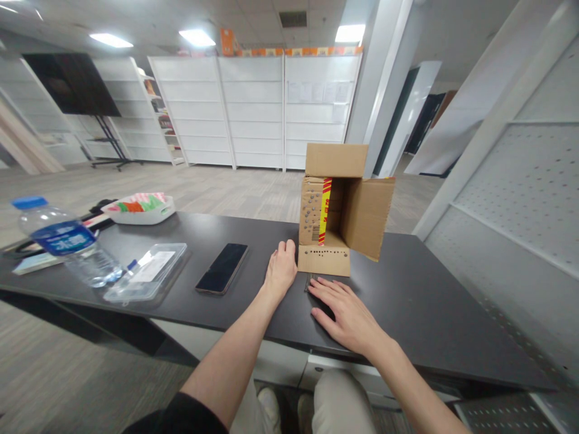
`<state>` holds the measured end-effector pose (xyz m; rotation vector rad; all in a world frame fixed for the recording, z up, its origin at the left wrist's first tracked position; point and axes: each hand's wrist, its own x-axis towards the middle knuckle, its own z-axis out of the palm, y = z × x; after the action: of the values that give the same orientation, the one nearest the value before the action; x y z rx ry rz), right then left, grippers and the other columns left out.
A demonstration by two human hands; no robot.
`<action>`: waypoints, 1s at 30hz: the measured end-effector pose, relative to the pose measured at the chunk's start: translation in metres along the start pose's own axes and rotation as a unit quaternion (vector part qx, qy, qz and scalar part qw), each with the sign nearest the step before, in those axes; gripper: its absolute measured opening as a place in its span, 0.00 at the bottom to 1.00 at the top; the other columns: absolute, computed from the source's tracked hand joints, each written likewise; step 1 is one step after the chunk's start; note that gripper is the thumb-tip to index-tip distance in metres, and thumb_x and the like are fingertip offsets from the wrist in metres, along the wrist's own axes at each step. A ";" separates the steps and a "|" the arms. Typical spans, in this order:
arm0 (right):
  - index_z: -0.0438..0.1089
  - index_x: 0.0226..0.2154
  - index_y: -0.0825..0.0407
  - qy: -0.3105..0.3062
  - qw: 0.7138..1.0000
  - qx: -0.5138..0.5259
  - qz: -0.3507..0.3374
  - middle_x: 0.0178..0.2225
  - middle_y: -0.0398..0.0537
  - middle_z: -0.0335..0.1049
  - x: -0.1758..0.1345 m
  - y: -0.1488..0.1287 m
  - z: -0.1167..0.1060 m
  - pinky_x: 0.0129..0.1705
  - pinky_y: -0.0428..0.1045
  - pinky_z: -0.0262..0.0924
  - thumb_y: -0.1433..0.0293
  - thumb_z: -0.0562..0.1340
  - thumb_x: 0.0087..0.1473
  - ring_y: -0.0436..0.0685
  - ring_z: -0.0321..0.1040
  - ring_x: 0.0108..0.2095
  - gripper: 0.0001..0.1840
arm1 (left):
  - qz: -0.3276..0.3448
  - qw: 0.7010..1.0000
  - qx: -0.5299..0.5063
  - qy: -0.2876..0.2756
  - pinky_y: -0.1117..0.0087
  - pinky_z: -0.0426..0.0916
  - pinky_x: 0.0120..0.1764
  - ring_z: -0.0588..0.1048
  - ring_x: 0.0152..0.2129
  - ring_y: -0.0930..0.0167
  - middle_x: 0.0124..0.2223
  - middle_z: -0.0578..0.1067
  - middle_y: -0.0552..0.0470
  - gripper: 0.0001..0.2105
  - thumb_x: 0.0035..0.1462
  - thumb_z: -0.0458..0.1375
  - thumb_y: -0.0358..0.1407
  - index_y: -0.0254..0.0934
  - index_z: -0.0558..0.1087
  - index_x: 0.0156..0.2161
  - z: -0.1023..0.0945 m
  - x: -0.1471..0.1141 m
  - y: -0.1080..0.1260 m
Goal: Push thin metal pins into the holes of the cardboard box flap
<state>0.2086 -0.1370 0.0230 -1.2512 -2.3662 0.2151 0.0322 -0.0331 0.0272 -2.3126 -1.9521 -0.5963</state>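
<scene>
An open cardboard box stands on the dark desk with its opening facing me. Its flaps are spread, and the lower one lies forward with a row of small dark holes or dots. More round grey dots mark the left flap, beside yellow-and-red tape. My left hand rests closed just left of the lower flap; whatever its curled fingers may hold is hidden. Palm down, my right hand lies with fingers stretched. Its fingertips touch a few thin metal pieces, too small to name, in front of the box.
Left of my hands lie a black phone and a clear plastic case. A water bottle tilts beside the case. Behind stands a white tray with colourful contents. The desk meets a white perforated panel at right.
</scene>
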 end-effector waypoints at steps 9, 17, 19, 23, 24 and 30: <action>0.64 0.61 0.49 -0.019 1.000 -0.008 -0.002 0.63 0.52 0.61 0.002 -0.001 -0.002 0.64 0.65 0.51 0.64 0.57 0.63 0.62 0.55 0.65 0.25 | 0.006 1.000 -0.004 0.011 0.68 0.68 0.46 0.78 0.41 0.66 0.45 0.72 0.44 0.13 0.63 0.43 0.24 0.35 0.65 0.48 0.001 0.000 0.000; 0.63 0.62 0.48 -0.018 1.000 -0.016 0.002 0.65 0.51 0.59 0.002 -0.001 -0.001 0.65 0.63 0.50 0.63 0.57 0.63 0.61 0.55 0.65 0.25 | 0.009 1.000 0.002 0.014 0.69 0.68 0.45 0.78 0.40 0.66 0.45 0.72 0.44 0.12 0.63 0.43 0.24 0.34 0.65 0.47 0.001 0.000 0.000; 0.62 0.62 0.47 -0.018 1.000 -0.017 0.001 0.65 0.51 0.58 0.002 -0.001 -0.002 0.65 0.63 0.50 0.63 0.57 0.63 0.61 0.54 0.65 0.25 | 0.007 1.000 0.004 0.014 0.69 0.68 0.44 0.78 0.39 0.66 0.45 0.72 0.44 0.12 0.63 0.43 0.24 0.34 0.65 0.47 0.001 0.000 0.000; 0.64 0.61 0.46 -0.021 0.999 -0.026 -0.002 0.65 0.51 0.58 0.005 -0.003 -0.003 0.66 0.63 0.48 0.62 0.57 0.63 0.62 0.53 0.65 0.25 | 0.004 1.000 0.005 0.015 0.68 0.69 0.43 0.78 0.39 0.66 0.44 0.72 0.44 0.12 0.64 0.43 0.25 0.35 0.65 0.47 0.001 0.001 0.000; 0.64 0.60 0.46 -0.022 0.999 -0.029 -0.001 0.65 0.50 0.58 0.007 -0.003 -0.003 0.66 0.63 0.48 0.62 0.57 0.63 0.62 0.53 0.65 0.24 | 0.005 1.000 0.006 0.016 0.68 0.69 0.43 0.78 0.39 0.66 0.44 0.72 0.44 0.12 0.64 0.43 0.25 0.35 0.65 0.47 0.002 0.001 0.000; 0.66 0.58 0.46 -0.034 0.998 -0.051 0.016 0.66 0.50 0.57 0.015 -0.005 -0.002 0.66 0.64 0.46 0.58 0.57 0.62 0.64 0.50 0.66 0.24 | 0.008 1.000 0.012 0.019 0.69 0.68 0.43 0.78 0.38 0.67 0.44 0.72 0.45 0.12 0.63 0.43 0.24 0.35 0.65 0.47 0.003 0.001 -0.001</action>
<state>0.1982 -0.1281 0.0310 -1.3481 -2.4431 0.1510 0.0325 -0.0311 0.0247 -2.2836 -1.9130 -0.6076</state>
